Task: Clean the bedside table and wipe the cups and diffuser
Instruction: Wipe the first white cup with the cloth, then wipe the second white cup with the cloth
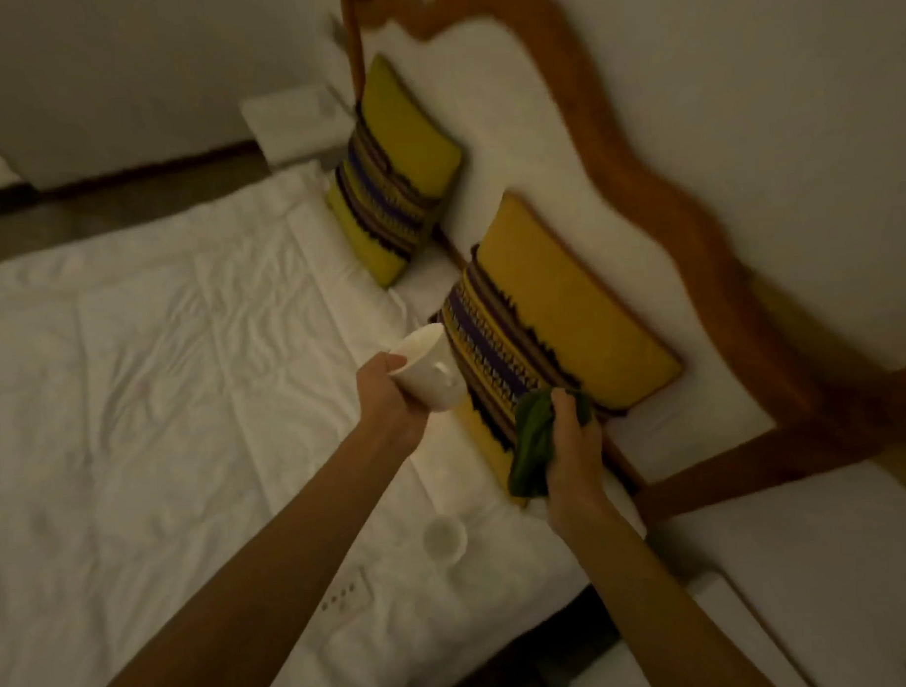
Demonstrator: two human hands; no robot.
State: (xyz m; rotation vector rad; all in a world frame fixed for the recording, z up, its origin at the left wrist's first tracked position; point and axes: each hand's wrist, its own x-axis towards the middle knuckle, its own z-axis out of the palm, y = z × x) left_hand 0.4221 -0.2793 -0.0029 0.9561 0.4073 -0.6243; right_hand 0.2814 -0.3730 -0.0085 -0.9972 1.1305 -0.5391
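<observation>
— What have you got in your hands?
— My left hand [386, 397] grips a white cup [429, 370], tilted; my right hand [572, 442] clutches a green cloth [531, 443], over the white bed [158, 353].
— And below?
— A second cup [444, 539] stands on the bedding, near a yellow striped pillow [553, 329].

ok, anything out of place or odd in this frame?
Yes: a small white cup sits upright on the soft white bedding near the bed's edge, not on a table, so it could tip. A white remote lies nearby. No spill or damage is visible.
</observation>
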